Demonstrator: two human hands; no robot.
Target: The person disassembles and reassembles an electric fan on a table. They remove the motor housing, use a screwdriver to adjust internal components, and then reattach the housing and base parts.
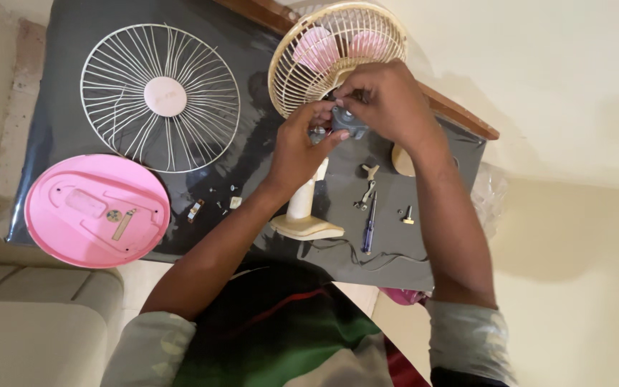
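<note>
- Motor housing (pixel 347 122), small and grey, sat in the head view between both hands, just below the cream rear guard (pixel 338 54) with the pink blades (pixel 338 46) showing through its wires.
- The left hand (pixel 299 147) had its fingers closed narrowly on the housing from below, thumb and fingertips pinching its lower edge.
- The right hand (pixel 388 104) curled over the top of the housing, fingertips bunched tight on something small at its upper face; what they pinched was hidden by the knuckles.
- Directly beneath the left fingers stood the cream stand (pixel 304 211), its base resting on the dark mat (pixel 266 158).
- Just below and right of the right fingers lay a screwdriver (pixel 370 226), a metal fitting (pixel 367 190) and a small knob (pixel 407 214).
- Left of the left wrist, a few loose screws (pixel 222 201) were scattered on the mat; farther left lay the front guard (pixel 160 97) and a pink base cover (pixel 97 210).
- Judged from this grip, a small part could slip from the bunched right fingertips and roll off among the loose bits, since both hands worked in the air over the mat.
- The housing could also twist in the narrow left pinch and strain the thin cable (pixel 367 254) trailing near the stand.
</note>
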